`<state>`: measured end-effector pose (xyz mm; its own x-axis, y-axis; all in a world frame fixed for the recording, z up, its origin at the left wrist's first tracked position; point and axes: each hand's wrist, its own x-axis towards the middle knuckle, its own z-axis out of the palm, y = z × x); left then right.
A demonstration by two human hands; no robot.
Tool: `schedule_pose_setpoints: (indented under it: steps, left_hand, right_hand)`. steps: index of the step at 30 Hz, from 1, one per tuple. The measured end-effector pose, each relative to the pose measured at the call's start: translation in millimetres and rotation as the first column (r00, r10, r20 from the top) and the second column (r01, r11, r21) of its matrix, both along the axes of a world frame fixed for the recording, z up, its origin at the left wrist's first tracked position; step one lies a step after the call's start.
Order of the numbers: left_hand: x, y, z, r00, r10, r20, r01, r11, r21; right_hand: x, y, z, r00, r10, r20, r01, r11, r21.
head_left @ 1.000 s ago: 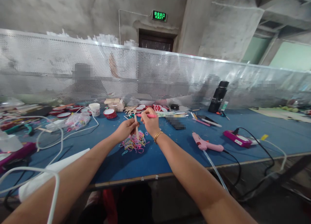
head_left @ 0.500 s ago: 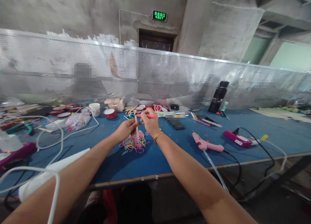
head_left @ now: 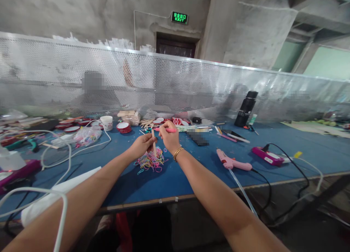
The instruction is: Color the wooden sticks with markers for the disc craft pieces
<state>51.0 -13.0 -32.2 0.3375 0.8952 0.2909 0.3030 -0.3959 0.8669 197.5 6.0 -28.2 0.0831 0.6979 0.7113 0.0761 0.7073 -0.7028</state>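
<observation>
My left hand (head_left: pixel 143 146) pinches a flat wooden craft stick (head_left: pixel 154 144), held nearly upright above the table. In my right hand (head_left: pixel 170 138) is a pink marker (head_left: pixel 164 130), lying almost level with its left end at the upper part of the stick. Whether the tip touches the wood I cannot tell. Right below both hands lies a tangled heap of colourful rubber bands (head_left: pixel 151 161) on the blue tabletop (head_left: pixel 175 182). A gold chain bracelet (head_left: pixel 178 153) circles my right wrist.
A pink glue gun (head_left: pixel 232 162) with a clear glue stick lies to the right, near a purple power strip (head_left: pixel 267 156). Further back stand a black bottle (head_left: pixel 246 109), a paper cup (head_left: pixel 106 123) and stacked red lids (head_left: pixel 123 127). White cables (head_left: pixel 70 150) loop at left.
My right hand has shifted very slightly to the right with the marker. The left hand and the craft stick stay where they were.
</observation>
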Motion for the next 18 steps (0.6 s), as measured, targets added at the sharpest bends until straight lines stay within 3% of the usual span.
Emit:
schedule_pose_setpoints:
  steps: [18]
  left_hand:
    - [-0.2, 0.4, -0.2, 1.000, -0.003, 0.005, 0.003, 1.000, -0.007]
  right_hand:
    - [1.0, -1.0, 1.4, 0.999, -0.029, 0.015, 0.029, 1.000, 0.002]
